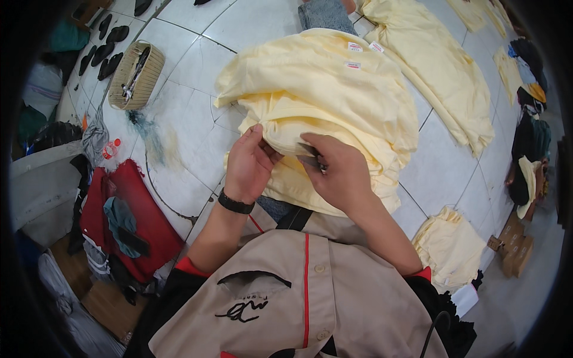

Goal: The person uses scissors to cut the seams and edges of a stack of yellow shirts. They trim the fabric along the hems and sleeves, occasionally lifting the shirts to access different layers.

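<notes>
A pale yellow garment [334, 98] is heaped over my lap, with several small white-and-red tags near its far edge. My left hand [248, 164] pinches a hem of this cloth between thumb and fingers, and a dark band circles that wrist. Close on the other side of the hem, my right hand [341, 173] is closed around small dark thread snips [311, 156]. Their blades point left toward the gathered cloth. My palm and fingers partly hide the handles.
More yellow garments [447, 77] lie on the tiled floor at the far right, and a yellow pile [449, 247] sits at the near right. To the left are a woven basket [160, 64], loose threads [156, 140], red cloth [122, 188] and a bottle [111, 148].
</notes>
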{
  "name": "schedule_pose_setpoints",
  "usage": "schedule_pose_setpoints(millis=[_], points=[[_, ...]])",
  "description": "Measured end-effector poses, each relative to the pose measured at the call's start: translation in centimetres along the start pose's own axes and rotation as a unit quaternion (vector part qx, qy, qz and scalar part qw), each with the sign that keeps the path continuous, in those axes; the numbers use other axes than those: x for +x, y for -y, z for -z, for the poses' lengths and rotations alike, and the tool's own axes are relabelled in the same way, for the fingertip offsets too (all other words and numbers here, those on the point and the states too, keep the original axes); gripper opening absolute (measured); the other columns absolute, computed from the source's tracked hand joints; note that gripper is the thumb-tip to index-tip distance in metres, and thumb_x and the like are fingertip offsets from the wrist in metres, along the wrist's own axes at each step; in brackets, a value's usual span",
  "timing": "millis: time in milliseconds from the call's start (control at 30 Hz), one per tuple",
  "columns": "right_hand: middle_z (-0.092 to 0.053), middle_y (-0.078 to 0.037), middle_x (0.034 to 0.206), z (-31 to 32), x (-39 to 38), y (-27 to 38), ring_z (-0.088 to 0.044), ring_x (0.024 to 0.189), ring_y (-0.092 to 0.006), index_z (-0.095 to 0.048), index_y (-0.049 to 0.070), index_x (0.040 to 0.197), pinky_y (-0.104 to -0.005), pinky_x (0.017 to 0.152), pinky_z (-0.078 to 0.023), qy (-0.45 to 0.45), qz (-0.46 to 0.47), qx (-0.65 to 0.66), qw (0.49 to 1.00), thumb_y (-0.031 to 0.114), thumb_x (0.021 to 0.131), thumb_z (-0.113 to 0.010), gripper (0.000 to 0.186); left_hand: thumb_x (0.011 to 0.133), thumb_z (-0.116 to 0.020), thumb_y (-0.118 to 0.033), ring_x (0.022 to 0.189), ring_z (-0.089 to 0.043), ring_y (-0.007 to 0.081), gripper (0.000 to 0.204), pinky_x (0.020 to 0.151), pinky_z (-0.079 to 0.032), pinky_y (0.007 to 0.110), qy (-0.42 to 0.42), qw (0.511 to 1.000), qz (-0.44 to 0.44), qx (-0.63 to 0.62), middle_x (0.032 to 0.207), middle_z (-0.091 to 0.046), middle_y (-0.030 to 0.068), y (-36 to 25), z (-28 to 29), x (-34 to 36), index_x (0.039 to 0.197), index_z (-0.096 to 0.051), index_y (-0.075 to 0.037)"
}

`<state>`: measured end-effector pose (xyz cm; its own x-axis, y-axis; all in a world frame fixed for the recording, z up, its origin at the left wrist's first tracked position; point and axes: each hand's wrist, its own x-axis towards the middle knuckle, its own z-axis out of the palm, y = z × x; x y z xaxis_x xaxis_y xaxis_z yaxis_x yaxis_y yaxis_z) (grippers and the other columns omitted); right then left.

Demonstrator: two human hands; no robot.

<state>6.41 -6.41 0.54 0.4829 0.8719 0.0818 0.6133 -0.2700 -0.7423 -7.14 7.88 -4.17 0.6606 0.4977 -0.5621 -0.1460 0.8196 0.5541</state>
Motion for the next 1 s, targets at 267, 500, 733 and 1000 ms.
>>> schedule_pose_setpoints(millis=[267,500,733,1000], points=[[-0.057,-0.005,0.075,-0.4,-1.6,0.0,-0.065,0.064,-0.0256,-0.060,0.011,0.086,-0.0399,0.054,-0.049,-0.001,0.107,-0.176,0.979,0.008,0.078,-0.070,0.013,0.096,-0.059,0.002,0.104,-0.066,0.0208,0.047,0.089,-0.056,0.035,-0.039,0.906,-0.246,0.343,0.132,-0.064,0.0088,0.6,-0.8,-2.5,0.142,-0.052,-0.002],[-0.062,-0.007,0.080,-1.1,-2.9,0.2,-0.065,0.065,-0.0274,-0.065,0.008,0.095,-0.0382,0.056,-0.052,0.003,0.094,-0.102,0.990,0.000,0.066,-0.075,0.031,0.075,-0.075,0.009,0.089,-0.070,0.0273,0.039,0.076,-0.060,0.036,0.168,0.656,-0.397,0.620,0.118,-0.069,0.0113,0.6,-0.1,-2.6,0.112,-0.073,-0.005],[-0.069,-0.008,0.097,1.5,-3.0,1.3,-0.070,0.076,-0.0318,-0.066,0.007,0.116,-0.0412,0.061,-0.053,0.042,-0.083,0.040,0.995,0.008,0.085,-0.077,0.032,0.087,-0.076,0.003,0.093,-0.076,0.0311,0.014,0.079,-0.061,0.036,0.119,0.681,-0.443,0.570,0.112,-0.078,0.0154,1.1,0.6,-2.9,0.100,-0.072,-0.001],[-0.069,-0.010,0.106,0.5,-5.0,0.4,-0.070,0.080,-0.0232,-0.067,0.004,0.126,-0.0354,0.062,-0.054,0.022,0.058,-0.165,0.984,0.008,0.085,-0.072,0.041,0.090,-0.076,0.001,0.098,-0.076,0.0309,0.010,0.083,-0.061,0.036,0.117,0.706,-0.422,0.556,0.116,-0.077,0.0176,1.8,1.1,-3.4,0.098,-0.071,-0.001]])
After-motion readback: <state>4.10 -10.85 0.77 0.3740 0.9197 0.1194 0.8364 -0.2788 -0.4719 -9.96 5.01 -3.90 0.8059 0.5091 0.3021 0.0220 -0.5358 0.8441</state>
